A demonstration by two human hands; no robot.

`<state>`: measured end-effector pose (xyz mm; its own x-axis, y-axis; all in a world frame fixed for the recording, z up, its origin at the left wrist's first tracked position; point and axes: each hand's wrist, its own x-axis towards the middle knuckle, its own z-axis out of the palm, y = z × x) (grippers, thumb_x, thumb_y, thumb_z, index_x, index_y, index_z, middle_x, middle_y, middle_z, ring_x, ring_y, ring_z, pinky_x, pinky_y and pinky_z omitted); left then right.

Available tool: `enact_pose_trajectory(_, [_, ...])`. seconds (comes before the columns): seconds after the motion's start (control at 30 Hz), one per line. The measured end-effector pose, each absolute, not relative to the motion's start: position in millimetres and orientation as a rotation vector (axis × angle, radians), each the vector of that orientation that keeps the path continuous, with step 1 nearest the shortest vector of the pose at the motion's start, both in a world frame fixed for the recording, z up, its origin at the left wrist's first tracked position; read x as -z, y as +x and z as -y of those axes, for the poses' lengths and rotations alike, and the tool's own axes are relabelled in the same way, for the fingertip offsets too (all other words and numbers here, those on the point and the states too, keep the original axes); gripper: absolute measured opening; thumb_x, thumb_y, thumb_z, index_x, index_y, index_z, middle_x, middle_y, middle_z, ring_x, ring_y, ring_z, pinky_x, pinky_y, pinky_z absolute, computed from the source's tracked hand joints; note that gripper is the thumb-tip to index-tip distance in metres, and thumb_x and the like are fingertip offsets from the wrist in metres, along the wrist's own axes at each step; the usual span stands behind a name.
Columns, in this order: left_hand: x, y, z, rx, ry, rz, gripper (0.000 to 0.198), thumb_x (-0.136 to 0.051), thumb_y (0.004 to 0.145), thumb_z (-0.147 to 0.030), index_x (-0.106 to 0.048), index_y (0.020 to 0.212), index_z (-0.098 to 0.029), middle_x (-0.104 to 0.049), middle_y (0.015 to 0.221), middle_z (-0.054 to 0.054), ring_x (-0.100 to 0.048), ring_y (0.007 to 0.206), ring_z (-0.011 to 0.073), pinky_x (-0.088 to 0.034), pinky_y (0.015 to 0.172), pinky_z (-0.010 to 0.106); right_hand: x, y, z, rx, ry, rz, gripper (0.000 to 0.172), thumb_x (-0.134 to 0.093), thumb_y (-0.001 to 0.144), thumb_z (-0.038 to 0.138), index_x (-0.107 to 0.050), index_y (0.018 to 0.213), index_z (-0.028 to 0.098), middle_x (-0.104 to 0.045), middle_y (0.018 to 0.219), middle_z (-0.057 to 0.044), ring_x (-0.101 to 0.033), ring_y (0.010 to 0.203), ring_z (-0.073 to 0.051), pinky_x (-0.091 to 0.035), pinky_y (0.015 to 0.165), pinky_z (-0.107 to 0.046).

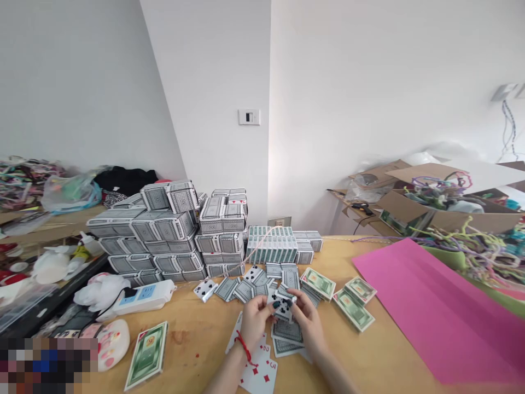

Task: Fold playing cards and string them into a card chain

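Note:
Between the fingertips of both my hands is a playing card (pixel 283 307) marked with black clubs, looking bent or folded. My left hand (pixel 255 319), with a red cord at its wrist, pinches the card's left side. Its right side is gripped by my right hand (pixel 307 320). Below them lie patterned-back cards (pixel 287 331) face down. Face-up red diamond cards (pixel 259 372) are partly hidden under my left wrist. Just beyond my hands, several folded grey-backed cards (pixel 245 291) are scattered on the wooden table (pixel 197 334).
Stacked blocks made of folded cards (pixel 172 241) stand at the back left. Green card boxes (pixel 353 309) lie right of my hands, and another green box (pixel 146 353) lies at the left. A white power strip (pixel 145 296), a pink sheet (pixel 435 312) and open cardboard boxes (pixel 496 221) surround the workspace.

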<state>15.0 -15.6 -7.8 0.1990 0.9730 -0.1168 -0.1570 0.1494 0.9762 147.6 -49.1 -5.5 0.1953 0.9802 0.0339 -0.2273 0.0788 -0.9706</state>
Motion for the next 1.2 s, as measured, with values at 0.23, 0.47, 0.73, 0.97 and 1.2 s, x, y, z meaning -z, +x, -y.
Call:
enact_pose_trajectory(0.23, [11, 16, 22, -1.028, 1.318, -1.027, 0.021, -0.059, 0.069, -0.035, -0.060, 0.069, -0.014, -0.057, 0.059, 0.000, -0.052, 0.054, 0.0135, -0.042, 0.051, 0.023, 7, 154, 43, -1.140, -1.199, 1.034, 0.034, -0.060, 0.068, 0.048, -0.062, 0.065, 0.015, -0.057, 0.060, -0.002, -0.051, 0.058, -0.016, -0.038, 0.053, -0.025])
enact_pose_trajectory(0.47, [9, 7, 18, -1.183, 1.332, -1.153, 0.026, -0.056, 0.071, -0.035, -0.064, 0.087, -0.015, -0.066, 0.081, 0.007, -0.058, 0.076, 0.0204, -0.045, 0.069, 0.030, 8, 150, 41, -1.392, -1.057, 0.997, 0.036, -0.064, 0.064, 0.048, -0.064, 0.081, 0.015, -0.060, 0.063, -0.002, -0.052, 0.056, -0.016, -0.038, 0.051, -0.024])
enact_pose_trajectory(0.73, [11, 6, 18, -1.229, 1.212, -1.145, 0.034, -0.058, 0.069, -0.039, -0.064, 0.094, -0.016, -0.067, 0.083, 0.007, -0.059, 0.074, 0.0197, -0.046, 0.065, 0.029, 7, 145, 42, -1.417, -1.033, 0.944, 0.025, -0.063, 0.065, 0.041, -0.056, 0.069, 0.017, -0.051, 0.056, 0.003, -0.042, 0.045, -0.009, -0.031, 0.044, -0.020])
enact_pose_trajectory(0.97, [1, 7, 26, -1.100, 1.047, -0.922, 0.028, -0.059, 0.067, -0.034, -0.064, 0.087, -0.015, -0.065, 0.078, 0.005, -0.058, 0.072, 0.0182, -0.045, 0.065, 0.026, 13, 146, 42, -1.328, -1.058, 0.873, 0.029, -0.064, 0.064, 0.044, -0.050, 0.068, 0.018, -0.044, 0.053, 0.005, -0.038, 0.045, -0.009, -0.030, 0.044, -0.020])
enact_pose_trajectory(1.2, [2, 5, 27, -1.097, 1.081, -0.964, 0.017, -0.056, 0.067, -0.029, -0.063, 0.073, -0.014, -0.057, 0.060, -0.001, -0.048, 0.053, 0.0105, -0.038, 0.050, 0.020, 9, 141, 47, -1.382, -1.008, 0.903, 0.024, -0.058, 0.069, 0.042, -0.047, 0.073, 0.021, -0.037, 0.051, 0.007, -0.035, 0.043, -0.009, -0.029, 0.042, -0.019])
